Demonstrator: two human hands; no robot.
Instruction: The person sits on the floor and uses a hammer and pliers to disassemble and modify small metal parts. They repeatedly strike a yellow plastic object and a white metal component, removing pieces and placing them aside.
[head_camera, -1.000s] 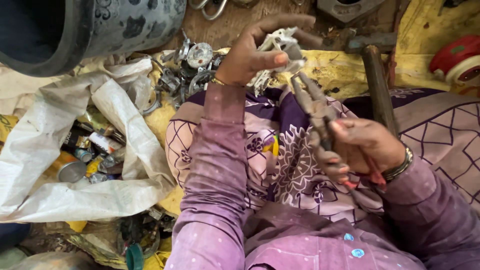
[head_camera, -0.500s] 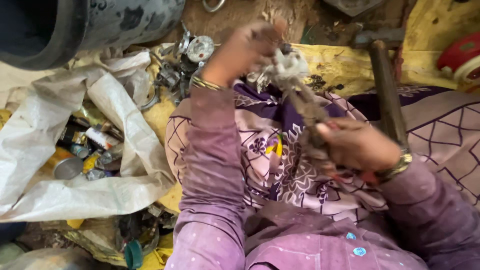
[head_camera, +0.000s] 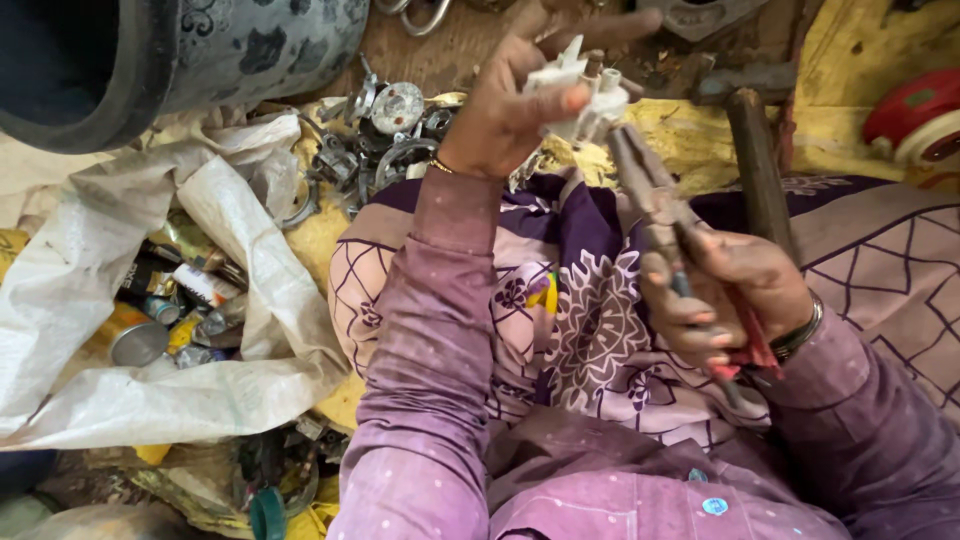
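Observation:
My left hand (head_camera: 505, 110) holds a small white plastic part (head_camera: 580, 95) up in front of me, thumb on its near side. My right hand (head_camera: 725, 295) is closed around the red-gripped handles of a pair of pliers (head_camera: 655, 205). The pliers' jaws reach up and bite the lower right edge of the white part. Both arms are in purple sleeves. A patterned purple and pink cloth (head_camera: 590, 330) covers my lap under the hands.
A hammer (head_camera: 755, 160) with a wooden handle lies at the upper right. A pile of metal scrap pieces (head_camera: 375, 140) sits beyond my left arm. At the left are a white sack (head_camera: 130, 400) holding cans and bottles, and a large dark pot (head_camera: 150, 55). A red and white object (head_camera: 915, 115) sits at the far right.
The view was blurred half a second ago and is sharp now. The white part stays in my left hand, and the pliers have closed in on its lower edge.

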